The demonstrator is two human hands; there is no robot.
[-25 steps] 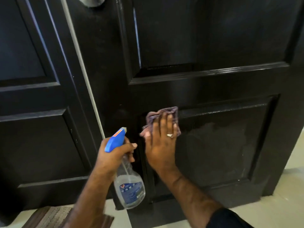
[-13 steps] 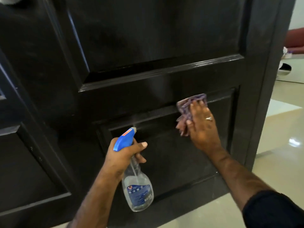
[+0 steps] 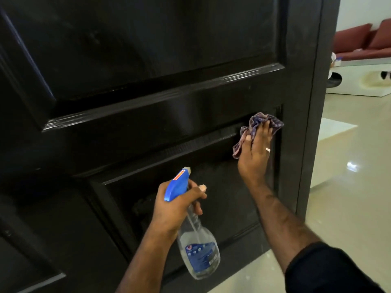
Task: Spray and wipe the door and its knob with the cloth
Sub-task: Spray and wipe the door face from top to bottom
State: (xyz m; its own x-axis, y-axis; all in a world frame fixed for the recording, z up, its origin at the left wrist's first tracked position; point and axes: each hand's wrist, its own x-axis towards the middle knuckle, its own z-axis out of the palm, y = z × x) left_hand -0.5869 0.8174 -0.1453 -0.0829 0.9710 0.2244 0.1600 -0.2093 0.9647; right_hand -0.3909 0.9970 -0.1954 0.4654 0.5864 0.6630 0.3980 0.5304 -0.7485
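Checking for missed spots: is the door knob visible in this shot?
No: only the door panels show, with the right hand pressing the cloth there and the left hand holding the spray bottle.

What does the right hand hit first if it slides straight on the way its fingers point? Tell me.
The right hand, pressing the cloth to the door, points up. It would likely meet the raised moulding edge just above the cloth.
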